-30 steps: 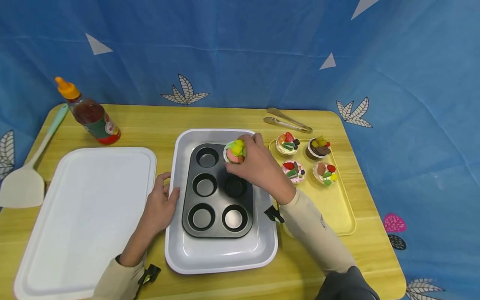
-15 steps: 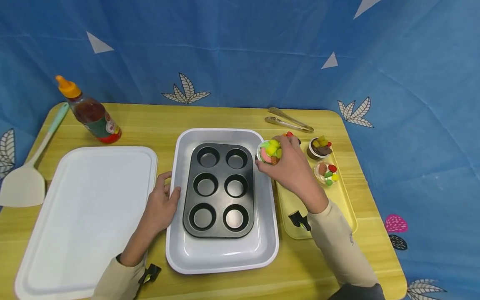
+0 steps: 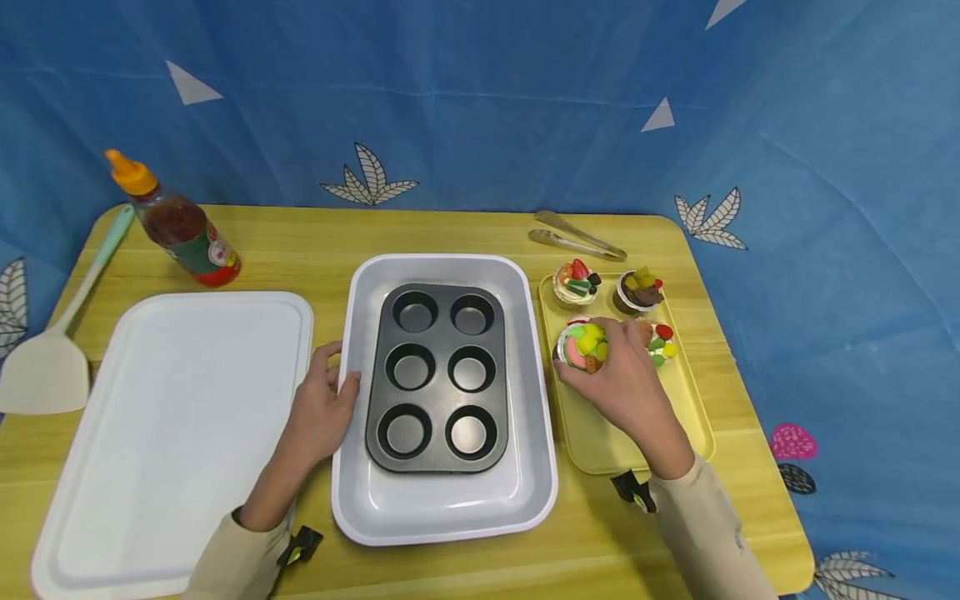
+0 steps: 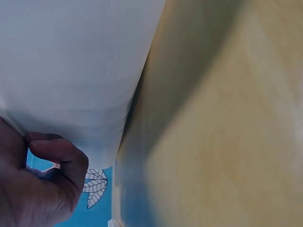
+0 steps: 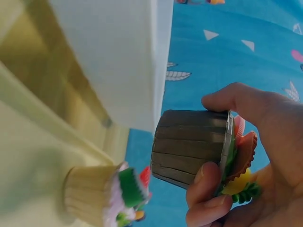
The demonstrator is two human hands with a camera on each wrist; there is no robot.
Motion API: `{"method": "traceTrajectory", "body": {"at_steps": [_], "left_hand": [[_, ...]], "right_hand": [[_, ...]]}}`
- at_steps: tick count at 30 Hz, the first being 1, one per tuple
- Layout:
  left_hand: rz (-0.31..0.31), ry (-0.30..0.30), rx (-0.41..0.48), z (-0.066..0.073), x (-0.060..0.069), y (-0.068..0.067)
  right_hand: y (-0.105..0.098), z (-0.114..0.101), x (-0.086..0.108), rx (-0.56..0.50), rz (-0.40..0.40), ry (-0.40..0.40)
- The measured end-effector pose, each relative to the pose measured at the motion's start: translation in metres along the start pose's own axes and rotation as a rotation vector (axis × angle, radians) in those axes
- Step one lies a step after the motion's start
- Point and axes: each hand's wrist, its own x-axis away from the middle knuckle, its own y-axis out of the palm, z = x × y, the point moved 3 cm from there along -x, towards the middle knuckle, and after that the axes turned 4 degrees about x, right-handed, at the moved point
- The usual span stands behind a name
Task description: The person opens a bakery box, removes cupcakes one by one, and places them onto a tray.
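My right hand [image 3: 626, 379] holds a cupcake [image 3: 582, 346] topped with yellow, pink and green pieces, over the yellow tray [image 3: 600, 433]. In the right wrist view the cupcake's dark wrapper [image 5: 189, 144] is pinched between thumb and fingers. Near it stands a pink-iced cupcake [image 5: 94, 191], mostly hidden in the head view. Also on the yellow tray are a fruit-topped cupcake [image 3: 576, 283], a chocolate one [image 3: 638, 290] and another, partly covered one [image 3: 662, 346]. With its thumb over the rim, my left hand [image 3: 322, 412] grips the deep white tray [image 3: 442, 512], where a muffin tin [image 3: 437, 392] lies with bare cups.
A flat white tray [image 3: 172, 442] lies at the left, beside a spatula [image 3: 48, 371]. A sauce bottle [image 3: 183, 229] stands at the back left. Metal tongs [image 3: 573, 236] lie behind the yellow tray. Blue cloth [image 3: 480, 100] hangs behind the table.
My right hand has carried the cupcake rightward from above the muffin tin to over the yellow tray, lower toward the other cupcakes. The left hand stays at the tray rim.
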Motion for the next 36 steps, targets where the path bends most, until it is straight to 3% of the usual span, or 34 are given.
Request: {"method": "traceTrajectory", "body": {"at_steps": [19,36], "left_hand": [[-0.006,-0.009,0.015,0.001,0.001,-0.001],[-0.004,-0.019,0.004,0.002,0.001,-0.001]], "right_hand": [[0.018,0.031,0.026,-0.012,0.020,0.098],[0.044,0.060,0.029,0.009,-0.002,0.175]]}}
